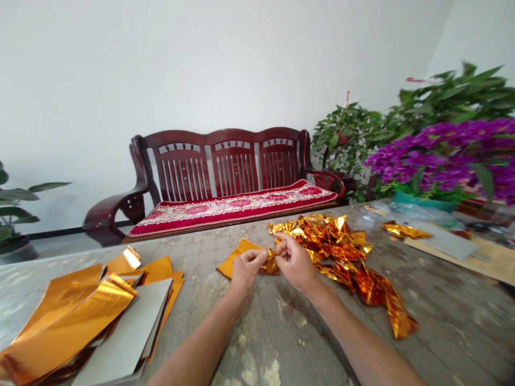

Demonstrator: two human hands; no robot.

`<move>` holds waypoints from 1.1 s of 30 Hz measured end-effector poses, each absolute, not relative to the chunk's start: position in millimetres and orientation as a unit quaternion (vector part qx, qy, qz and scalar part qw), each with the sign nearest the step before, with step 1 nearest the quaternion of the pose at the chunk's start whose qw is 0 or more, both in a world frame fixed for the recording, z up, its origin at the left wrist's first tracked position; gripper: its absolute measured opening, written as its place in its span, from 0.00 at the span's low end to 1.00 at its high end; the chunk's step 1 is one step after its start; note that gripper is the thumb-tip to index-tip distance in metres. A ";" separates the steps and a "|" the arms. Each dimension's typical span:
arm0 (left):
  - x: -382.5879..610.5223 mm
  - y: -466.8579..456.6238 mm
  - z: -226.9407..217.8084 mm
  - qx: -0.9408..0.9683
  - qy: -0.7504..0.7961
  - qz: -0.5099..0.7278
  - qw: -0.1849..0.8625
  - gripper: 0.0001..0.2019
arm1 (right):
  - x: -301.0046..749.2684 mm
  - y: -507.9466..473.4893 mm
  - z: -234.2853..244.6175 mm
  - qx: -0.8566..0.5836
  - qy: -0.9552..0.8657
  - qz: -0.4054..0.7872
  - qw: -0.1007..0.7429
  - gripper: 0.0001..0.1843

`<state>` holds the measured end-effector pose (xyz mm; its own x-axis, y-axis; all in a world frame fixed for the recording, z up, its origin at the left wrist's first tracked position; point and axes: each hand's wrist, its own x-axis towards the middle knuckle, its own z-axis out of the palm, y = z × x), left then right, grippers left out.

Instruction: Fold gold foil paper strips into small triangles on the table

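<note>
Shiny orange-gold foil (270,264) was gathered into a small crumpled bunch between the person's hands in the head view, just above the middle of a mottled grey stone-patterned tabletop (454,327). The bare left hand (246,271) was curled, its fingertips (259,257) pressed toward the bunch, and a flat end of the foil stuck out past that hand toward the left. The bare right hand (295,264) was also curled, with its thumb and fingertips pinching the bunch from the other side. Directly behind and to the right of the hands lay a loose, crumpled heap of gold foil strips (341,249), touching the right hand. Well to the left stood a fanned stack of flat orange-gold foil sheets (68,321) with pale grey card sheets (129,327) among them. To the right were a folded gold foil piece (404,230), a clear plastic bag (386,213), a grey rectangular board (446,241) and a tan cardboard sheet (478,257). Beyond the table stood a dark red wooden bench (229,161) with a red floral cushion (229,208), a leafy green plant (346,139), purple artificial flowers (438,155) in a teal pot (422,201), and a dark-potted green plant (16,212).
</note>
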<state>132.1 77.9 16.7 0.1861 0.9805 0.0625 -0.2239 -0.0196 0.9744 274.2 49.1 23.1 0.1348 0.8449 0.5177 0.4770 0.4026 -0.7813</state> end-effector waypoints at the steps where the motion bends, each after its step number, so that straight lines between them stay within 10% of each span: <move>1: 131.9 78.5 16.2 0.510 0.384 0.510 0.576 0.20 | 274.0 48.6 23.6 -0.520 -0.637 0.169 0.544 0.28; 18: 124.8 63.4 19.8 0.740 0.457 0.432 0.237 0.09 | 283.5 42.0 35.2 -0.554 -0.733 0.035 0.394 0.07; 33: 127.3 77.2 13.3 0.709 0.455 0.412 0.348 0.09 | 288.4 47.1 30.4 -0.586 -0.691 0.084 0.415 0.10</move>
